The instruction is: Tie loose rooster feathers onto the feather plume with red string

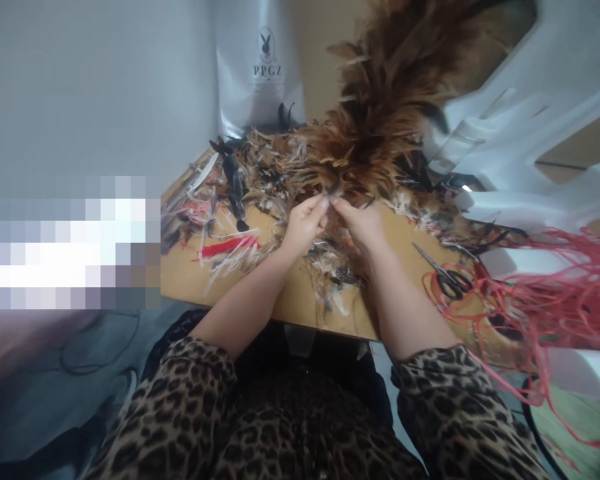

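My left hand [307,225] and my right hand [361,223] meet over the table, thumbs and fingertips pinched close together. Between them the fingertips grip small feathers at the near end of a long, bushy length of brown feathers [380,100]. That length runs from my fingers up toward the upper right. Exactly what sits inside each pinch is small and partly hidden. Loose brown and whitish feathers [335,263] lie on the table below my hands. More feathers are heaped behind and to the left, with a dark feather bundle [234,183] among them.
Scissors [447,277] lie on the wooden table [290,303] to the right, beside tangled pink-red string [545,287]. Red and white strips [229,245] are at the left. A silvery bag [260,80] stands at the back. White equipment [520,133] fills the right side.
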`<act>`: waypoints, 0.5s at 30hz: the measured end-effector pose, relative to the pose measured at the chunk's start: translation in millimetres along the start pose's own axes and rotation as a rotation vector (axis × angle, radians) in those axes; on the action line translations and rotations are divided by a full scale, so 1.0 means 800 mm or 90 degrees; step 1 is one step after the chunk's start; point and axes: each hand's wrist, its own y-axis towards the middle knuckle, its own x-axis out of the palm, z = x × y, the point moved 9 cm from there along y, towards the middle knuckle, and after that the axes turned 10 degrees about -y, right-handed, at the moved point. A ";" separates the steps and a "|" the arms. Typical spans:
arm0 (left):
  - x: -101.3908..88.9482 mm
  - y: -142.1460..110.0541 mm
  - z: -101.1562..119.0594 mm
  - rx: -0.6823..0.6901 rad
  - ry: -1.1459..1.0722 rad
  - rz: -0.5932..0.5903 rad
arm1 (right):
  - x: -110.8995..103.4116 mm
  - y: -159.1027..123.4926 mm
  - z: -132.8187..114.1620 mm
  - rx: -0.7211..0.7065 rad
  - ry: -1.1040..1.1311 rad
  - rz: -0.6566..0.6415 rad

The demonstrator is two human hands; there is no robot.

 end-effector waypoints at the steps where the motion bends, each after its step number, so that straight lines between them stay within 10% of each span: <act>1: 0.001 0.000 0.002 0.005 0.000 -0.002 | 0.003 0.000 0.002 0.004 0.002 -0.021; 15: -0.020 0.002 0.001 0.002 0.000 0.081 | 0.016 0.003 0.003 0.010 0.008 -0.070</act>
